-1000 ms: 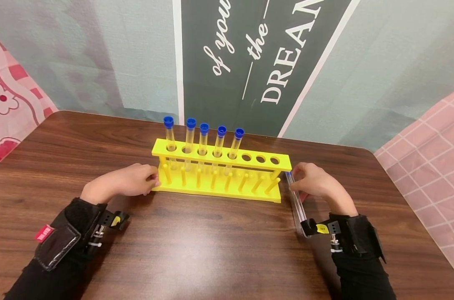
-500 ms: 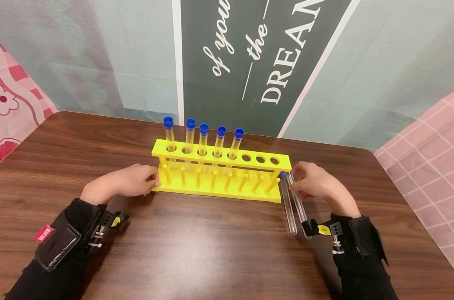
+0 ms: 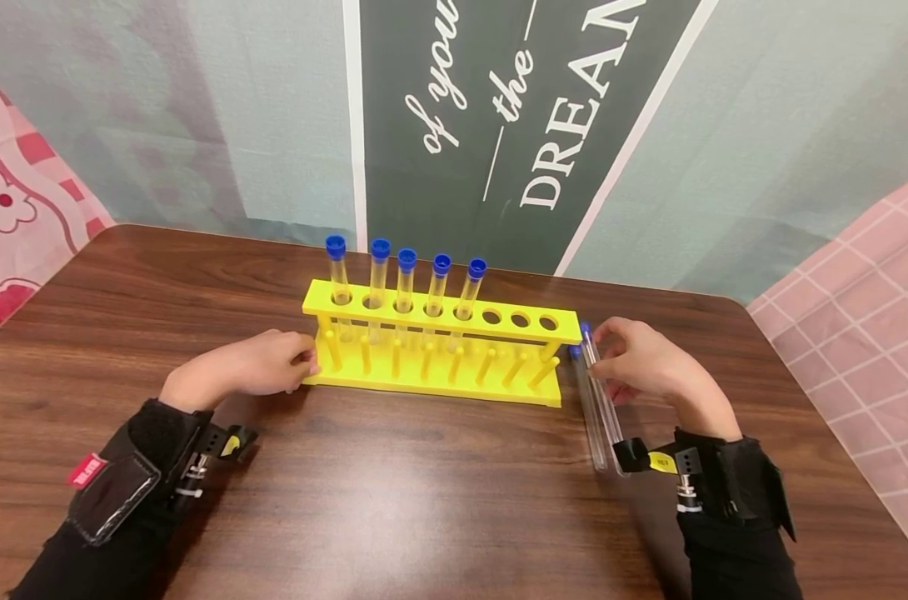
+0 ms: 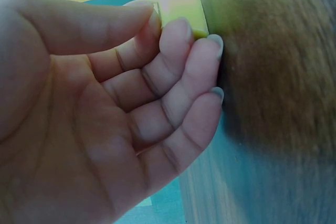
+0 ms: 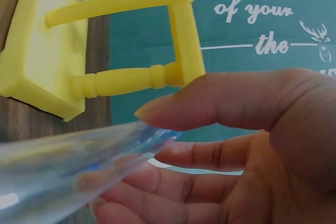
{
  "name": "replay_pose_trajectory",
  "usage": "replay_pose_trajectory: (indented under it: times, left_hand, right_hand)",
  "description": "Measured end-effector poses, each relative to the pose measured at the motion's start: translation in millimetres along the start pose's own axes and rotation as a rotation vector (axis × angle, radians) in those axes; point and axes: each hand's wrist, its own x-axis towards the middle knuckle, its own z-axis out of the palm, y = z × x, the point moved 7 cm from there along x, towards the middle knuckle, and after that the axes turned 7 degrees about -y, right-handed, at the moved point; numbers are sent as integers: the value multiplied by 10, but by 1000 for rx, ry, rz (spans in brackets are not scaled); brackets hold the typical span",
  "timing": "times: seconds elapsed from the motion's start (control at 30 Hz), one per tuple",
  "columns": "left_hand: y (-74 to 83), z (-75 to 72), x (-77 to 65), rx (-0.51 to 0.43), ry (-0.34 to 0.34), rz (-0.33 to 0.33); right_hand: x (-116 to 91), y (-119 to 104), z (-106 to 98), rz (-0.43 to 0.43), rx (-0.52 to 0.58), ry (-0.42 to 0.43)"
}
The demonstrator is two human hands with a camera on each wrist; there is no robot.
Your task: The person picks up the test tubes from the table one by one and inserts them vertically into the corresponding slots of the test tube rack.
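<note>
A yellow test tube rack [image 3: 431, 385] stands on the table, with several blue-capped clear test tubes upright in its left holes. My left hand [image 3: 262, 360] grips the rack's left end low down, its curled fingers and thumb at the yellow edge in the left wrist view. Just off the rack's right end, my right hand [image 3: 641, 360] pinches a capped test tube [image 3: 610, 417] near its blue cap, thumb on one side and fingers on the other. A second capped test tube [image 3: 591, 412] is slanted close alongside it, to its left.
Three holes at the rack's right end hold no tubes, and a row of yellow pegs [image 3: 487, 364] runs along its front. Behind the brown wooden table [image 3: 424, 500] hangs a printed cloth [image 3: 296, 108] with white lettering.
My right hand has shifted slightly right and away from the rack, its tube moving along. The second tube now shows separately beside it, with its cap visible. My left hand and the rack stay put.
</note>
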Motion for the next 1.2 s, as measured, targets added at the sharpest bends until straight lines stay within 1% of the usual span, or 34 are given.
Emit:
replay_pose_trajectory:
  times: [0.1, 0.27, 0.47, 0.63, 0.77, 0.9, 1.2]
  left_hand:
    - [6, 0, -3, 0, 0, 1]
    - [6, -2, -2, 2, 3, 5]
    - [5, -1, -2, 0, 5, 10]
    - [8, -1, -3, 3, 3, 13]
    - [11, -1, -7, 4, 2, 15]
    - [14, 2, -14, 2, -1, 13]
    - [33, -6, -19, -2, -1, 18]
  right_hand:
    - [-37, -19, -29, -14, 15, 14]
    - [-98, -80, -71, -62, 56, 48]
    - [-162, -179, -88, -113, 74, 70]
    - [-227, -285, -96, -194, 102, 89]
    - [-288, -399, -92, -282, 125, 114]
    - [-355, -533, -70, -416, 147, 130]
    - [-457, -771, 37, -692, 242, 86]
